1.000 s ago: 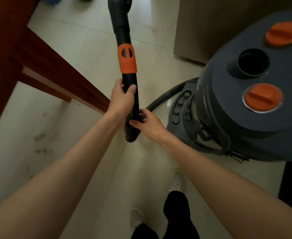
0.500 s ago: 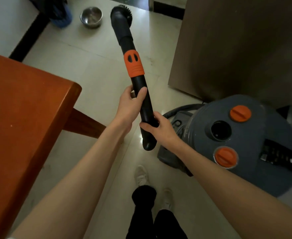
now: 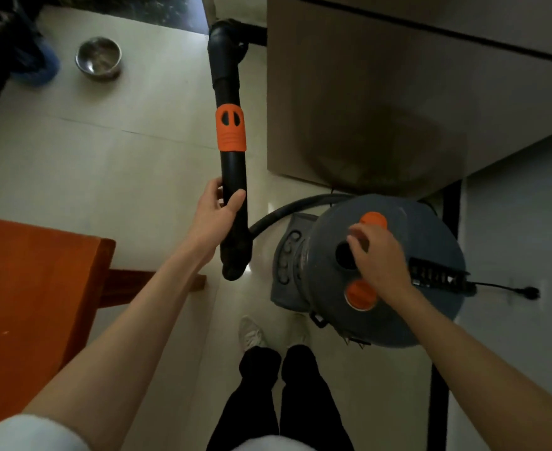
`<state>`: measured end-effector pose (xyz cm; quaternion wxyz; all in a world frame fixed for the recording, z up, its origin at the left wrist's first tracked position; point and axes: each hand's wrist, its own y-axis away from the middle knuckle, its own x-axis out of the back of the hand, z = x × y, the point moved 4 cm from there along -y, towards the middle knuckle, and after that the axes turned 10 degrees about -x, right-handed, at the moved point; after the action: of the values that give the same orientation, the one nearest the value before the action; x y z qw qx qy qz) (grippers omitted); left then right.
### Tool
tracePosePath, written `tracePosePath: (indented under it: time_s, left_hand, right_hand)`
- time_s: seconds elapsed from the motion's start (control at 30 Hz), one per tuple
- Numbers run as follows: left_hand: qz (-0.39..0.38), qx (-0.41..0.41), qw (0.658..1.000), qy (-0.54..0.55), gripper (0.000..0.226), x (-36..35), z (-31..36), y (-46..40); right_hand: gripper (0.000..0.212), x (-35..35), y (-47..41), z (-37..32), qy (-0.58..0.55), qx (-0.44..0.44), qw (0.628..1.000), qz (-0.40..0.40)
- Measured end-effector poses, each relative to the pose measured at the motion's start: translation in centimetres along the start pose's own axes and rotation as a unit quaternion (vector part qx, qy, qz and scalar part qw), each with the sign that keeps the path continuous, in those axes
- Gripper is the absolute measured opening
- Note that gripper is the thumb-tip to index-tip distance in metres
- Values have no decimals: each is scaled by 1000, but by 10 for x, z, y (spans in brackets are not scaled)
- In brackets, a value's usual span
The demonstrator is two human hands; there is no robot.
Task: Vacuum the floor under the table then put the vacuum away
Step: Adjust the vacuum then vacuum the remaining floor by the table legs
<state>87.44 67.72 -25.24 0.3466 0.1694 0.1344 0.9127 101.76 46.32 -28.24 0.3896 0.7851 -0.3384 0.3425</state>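
Half a second ago both hands held the wand; now the right hand has let go and moved over to the top of the vacuum. Only the left hand keeps the wand. Its fingers and thumb are curled round the black tube below the orange collar, and the wand points away from the person, with its brush head near the dark doorway at the top of the view.

The right hand hovers over the round hole in the lid, between the two orange knobs. Its fingers are loosely bent and I see nothing in them; whether they touch the lid I cannot tell.

I judge that the vacuuming under the bench is finished and the putting away begins. The right hand probably reaches for a switch or a handle on the body.

The vacuum stands on the floor to the right of the person's feet, just beside the grey cabinet. The hose runs from its front to the lower end of the wand. The plug lies on the floor at the right, so the machine seems unplugged.
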Motion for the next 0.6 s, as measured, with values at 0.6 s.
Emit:
tracePosePath:
  time_s: [0.6]
  left_hand:
    - [30,53,997,43,35,-82,-22,41]
  right_hand:
    - [86,36,-25,127,164,-84,972,-148]
